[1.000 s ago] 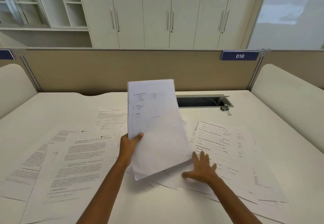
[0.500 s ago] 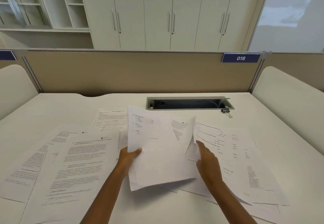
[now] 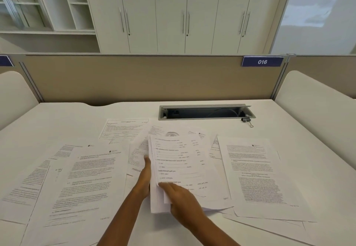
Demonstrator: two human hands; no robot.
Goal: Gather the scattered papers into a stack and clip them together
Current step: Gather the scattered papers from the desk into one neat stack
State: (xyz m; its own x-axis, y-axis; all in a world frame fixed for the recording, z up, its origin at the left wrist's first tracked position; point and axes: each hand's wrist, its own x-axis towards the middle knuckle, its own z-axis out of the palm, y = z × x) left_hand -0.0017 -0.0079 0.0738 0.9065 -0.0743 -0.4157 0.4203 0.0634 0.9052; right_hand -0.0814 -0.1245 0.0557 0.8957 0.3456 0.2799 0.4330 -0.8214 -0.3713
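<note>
Printed white papers lie scattered over the white desk. A small bundle of sheets sits low over the desk's middle, held between both hands. My left hand grips its left edge, with the fingers hidden under the paper. My right hand holds its lower edge, part of a sheet pinched among the fingers. Loose sheets spread out on the left, on the right and behind. A black binder clip lies at the back right, far from both hands.
An open cable slot is set into the desk beside the clip. A beige partition closes the back, and rounded white dividers stand at both sides. More sheets hang near the front right edge.
The bundle came down from upright to low over the desk. My right hand took a sheet from the right pile and laid it on the bundle, then moved to its lower edge.
</note>
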